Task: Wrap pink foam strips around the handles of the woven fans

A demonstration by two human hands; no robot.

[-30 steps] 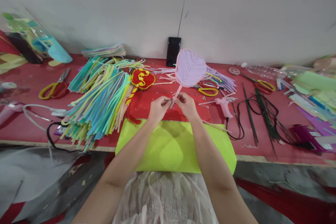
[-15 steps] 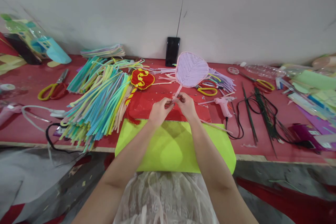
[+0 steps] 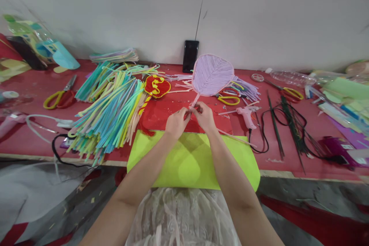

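Observation:
A lilac leaf-shaped fan [image 3: 212, 74] woven from pipe cleaners stands tilted above the red table [image 3: 25, 138], its thin pink handle running down to my hands. My left hand [image 3: 176, 122] and my right hand [image 3: 205, 116] meet at the bottom of that handle, both with fingers pinched closed on it. A red sheet [image 3: 161, 117] lies under the hands and a lime-green foam sheet [image 3: 190, 159] lies nearer to me. A red and yellow pipe-cleaner fan [image 3: 156, 86] rests just left of the hands.
A big heap of pastel pipe cleaners [image 3: 109, 107] fills the left-middle. Yellow-handled scissors [image 3: 59, 96] lie far left, another pair [image 3: 229, 99] behind the fan. A pink glue gun [image 3: 246, 115] with black cord, green wire stems [image 3: 291, 130] and a black phone [image 3: 190, 55] against the wall.
The lilac fan has turned and tipped slightly right, showing more of its face. My left fingers have closed in tighter against the right hand at the handle.

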